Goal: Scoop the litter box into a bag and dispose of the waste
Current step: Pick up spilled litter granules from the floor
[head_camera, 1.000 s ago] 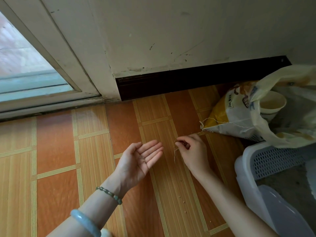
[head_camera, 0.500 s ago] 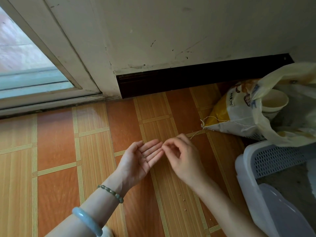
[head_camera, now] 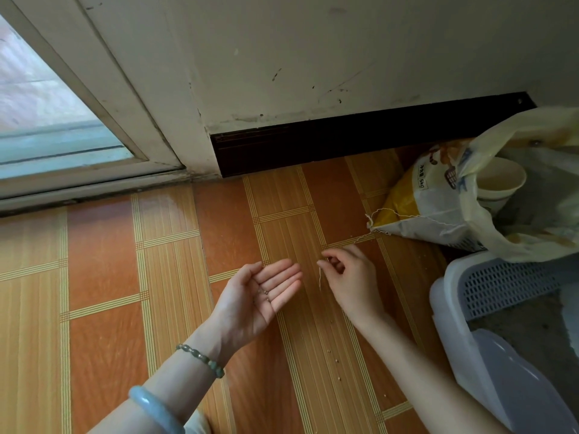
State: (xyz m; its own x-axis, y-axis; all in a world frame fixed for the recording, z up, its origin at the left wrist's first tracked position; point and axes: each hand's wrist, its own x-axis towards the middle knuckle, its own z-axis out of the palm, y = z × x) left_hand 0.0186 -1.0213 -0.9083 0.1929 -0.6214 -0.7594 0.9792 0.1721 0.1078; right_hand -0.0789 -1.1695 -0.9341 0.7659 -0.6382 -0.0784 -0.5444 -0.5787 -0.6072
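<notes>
Here, granules point(head_camera: 264, 292) in flat left hand point(head_camera: 250, 308)

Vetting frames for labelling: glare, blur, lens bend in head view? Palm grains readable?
Head view: daylight from the glass window pane, pale sheen on the glossy orange striped floor below it; white door frame edges slanted, near straight; small brown grains on the left hand and thin white thread in the right hand's grip both resolve; no motion blur.

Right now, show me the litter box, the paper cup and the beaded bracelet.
litter box point(head_camera: 448, 311), head view, on its white near wall.
paper cup point(head_camera: 501, 177), head view, on its inside wall.
beaded bracelet point(head_camera: 200, 359), head view, on the middle beads.
</notes>
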